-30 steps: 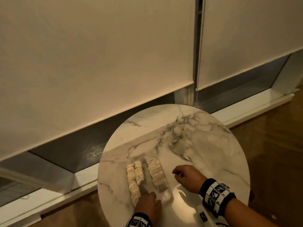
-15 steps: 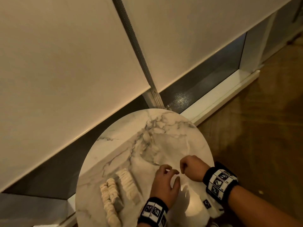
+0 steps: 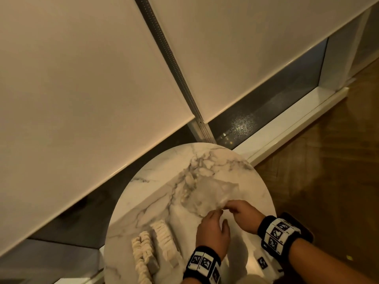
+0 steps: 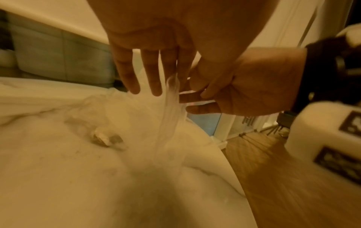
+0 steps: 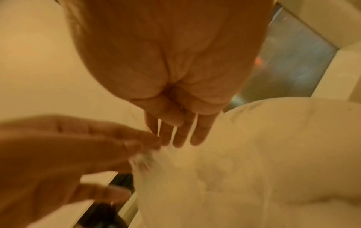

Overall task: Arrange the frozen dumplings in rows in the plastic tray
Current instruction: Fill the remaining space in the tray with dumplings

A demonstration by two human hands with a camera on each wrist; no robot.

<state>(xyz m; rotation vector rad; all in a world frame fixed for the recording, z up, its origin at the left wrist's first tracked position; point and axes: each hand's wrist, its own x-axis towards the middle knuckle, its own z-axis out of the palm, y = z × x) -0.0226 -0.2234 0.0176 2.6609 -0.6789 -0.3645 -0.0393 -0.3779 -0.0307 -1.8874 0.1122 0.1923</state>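
Note:
Pale frozen dumplings (image 3: 163, 240) stand packed in rows in a clear plastic tray (image 3: 153, 265) at the near left of the round marble table (image 3: 164, 173). To their right lies a crumpled clear plastic bag (image 3: 207, 191). My left hand (image 3: 219, 212) and my right hand (image 3: 227, 208) meet at the bag's near edge, and each pinches the film. In the left wrist view the stretched bag film (image 4: 170, 108) runs up between both hands, and a small lump (image 4: 106, 138) lies inside the bag. The right wrist view shows my left hand (image 5: 148, 148) pinching the film beside the right fingers (image 5: 175, 135).
A window with lowered roller blinds (image 3: 82, 78) and a white sill (image 3: 287, 136) runs behind the table. Wooden floor (image 3: 328, 181) lies to the right, past the table's edge.
My left hand left the tray's near end and moved right to the bag, joining the right hand. Both hands now pinch the film farther up the table. The head view swung right.

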